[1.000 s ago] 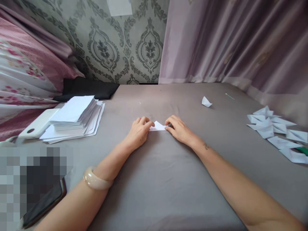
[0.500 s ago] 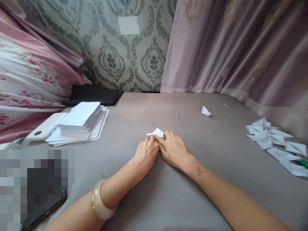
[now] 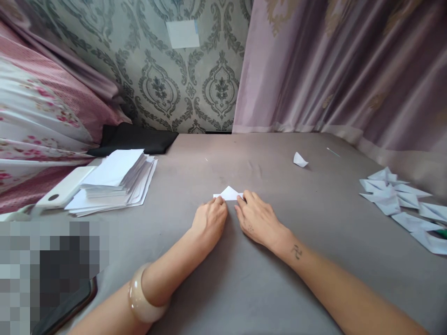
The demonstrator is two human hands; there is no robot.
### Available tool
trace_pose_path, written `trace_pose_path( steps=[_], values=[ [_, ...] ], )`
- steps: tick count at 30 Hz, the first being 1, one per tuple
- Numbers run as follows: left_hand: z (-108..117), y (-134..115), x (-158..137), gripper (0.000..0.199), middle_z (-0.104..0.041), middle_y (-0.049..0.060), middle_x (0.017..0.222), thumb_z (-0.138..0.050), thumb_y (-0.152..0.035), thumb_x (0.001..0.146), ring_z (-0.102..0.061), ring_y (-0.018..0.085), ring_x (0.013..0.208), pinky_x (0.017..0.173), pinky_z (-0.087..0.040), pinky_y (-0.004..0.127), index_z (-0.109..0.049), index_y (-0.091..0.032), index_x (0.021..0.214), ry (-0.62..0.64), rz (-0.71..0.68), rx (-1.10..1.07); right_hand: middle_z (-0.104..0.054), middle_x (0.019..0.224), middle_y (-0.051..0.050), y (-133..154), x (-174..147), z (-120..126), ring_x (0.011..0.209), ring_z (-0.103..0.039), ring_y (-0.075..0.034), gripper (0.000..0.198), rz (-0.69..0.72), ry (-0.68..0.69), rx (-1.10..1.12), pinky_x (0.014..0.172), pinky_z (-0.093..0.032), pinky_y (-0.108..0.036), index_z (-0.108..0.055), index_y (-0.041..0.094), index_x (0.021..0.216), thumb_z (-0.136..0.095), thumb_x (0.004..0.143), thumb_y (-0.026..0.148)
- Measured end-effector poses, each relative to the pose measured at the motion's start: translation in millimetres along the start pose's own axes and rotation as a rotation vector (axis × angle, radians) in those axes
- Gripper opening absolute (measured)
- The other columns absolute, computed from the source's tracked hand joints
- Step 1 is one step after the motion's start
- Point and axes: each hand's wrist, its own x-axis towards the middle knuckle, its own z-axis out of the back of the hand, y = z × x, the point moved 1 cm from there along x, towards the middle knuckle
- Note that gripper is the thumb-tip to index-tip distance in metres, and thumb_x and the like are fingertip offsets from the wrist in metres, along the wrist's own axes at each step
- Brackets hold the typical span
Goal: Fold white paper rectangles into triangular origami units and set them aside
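Observation:
A small folded sheet of white paper (image 3: pixel 229 193) lies flat on the grey tablecloth (image 3: pixel 272 298), with a triangular peak at its far side and a straight edge towards me. My left hand (image 3: pixel 210 217) has its fingers closed on the paper's left near corner. At the right end, my right hand (image 3: pixel 260 217) pinches the paper between thumb and fingers. The fingertips cover both ends of the paper, and its middle shows between the hands.
At the left stands a stack of white paper (image 3: pixel 111 174) beside a white device (image 3: pixel 64 188). A black cloth (image 3: pixel 136 138) lies behind. Several folded paper pieces (image 3: pixel 387 200) are at the right, with one single folded piece (image 3: pixel 300 160) farther back. A phone (image 3: pixel 70 302) lies near left.
My right hand has slid right along the paper's near edge, away from my left hand, so more of the paper shows. My left hand stays at the left end.

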Motion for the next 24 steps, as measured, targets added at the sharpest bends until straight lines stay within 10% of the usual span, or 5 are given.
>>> trace_pose_path(
  steps=[8,19,24],
  values=[
    [-3.7,14.3,9.7,0.026,-0.062,0.011,0.094,-0.039,-0.023,0.092,-0.06,0.025,0.085,0.072,-0.041,0.034,-0.062,-0.019,0.104,-0.219,-0.055,-0.043,-0.06,0.095,-0.015,-19.4,-0.5,2.1,0.091,-0.056,-0.025,0.028,-0.114,-0.013,0.003,0.068,-0.045,-0.032,-0.067,0.014,0.084,-0.039,0.088,0.018],
    [-10.9,31.8,30.4,0.032,-0.062,0.009,0.09,-0.036,-0.032,0.095,-0.056,0.022,0.089,0.081,-0.038,0.034,-0.064,-0.018,0.092,-0.425,-0.171,-0.154,-0.072,0.088,-0.008,-58.8,24.0,-20.1,0.086,-0.064,-0.019,0.024,-0.434,-0.375,0.737,0.081,-0.046,-0.03,-0.07,0.018,0.08,-0.046,0.079,0.021],
    [-4.2,21.3,20.4,0.031,-0.062,0.004,0.077,-0.04,-0.039,0.093,-0.055,0.015,0.071,0.068,-0.042,0.026,-0.06,-0.015,0.09,-0.591,-0.002,-0.88,-0.072,0.095,-0.009,-46.1,21.7,-2.0,0.088,-0.067,-0.016,0.041,-0.361,-0.448,0.958,0.075,-0.051,-0.027,-0.064,0.015,0.1,-0.035,0.091,0.041]
  ],
)
